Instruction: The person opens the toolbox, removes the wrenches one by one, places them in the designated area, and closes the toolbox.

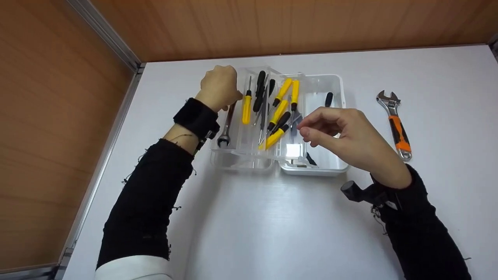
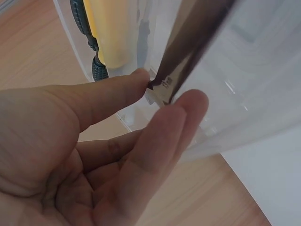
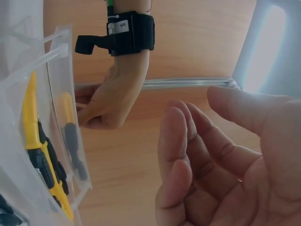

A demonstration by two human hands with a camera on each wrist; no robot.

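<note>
Left hand [image 1: 220, 87] grips the far-left edge of the clear tray [image 1: 249, 155], thumb and fingers pinching its wall; the left wrist view shows fingertips [image 2: 188, 101] on the plastic next to a dark tool shaft. The tray sits tilted over the white toolbox [image 1: 334, 165] at mid-worktop [image 1: 272, 225], loaded with yellow and black screwdrivers [image 1: 278, 112] and a combination wrench [image 1: 227, 128] along its left side. Right hand [image 1: 342, 136] hovers at the tray's right edge, fingers loosely curled, grasping nothing. Adjustable wrench [image 1: 397, 124] with orange grip lies on the worktop, well right of the box. My read: tray is being lifted or reseated, one-handed so far. Next move likely needs the right hand on the opposite wall to level it so the tools don't slide.
</note>
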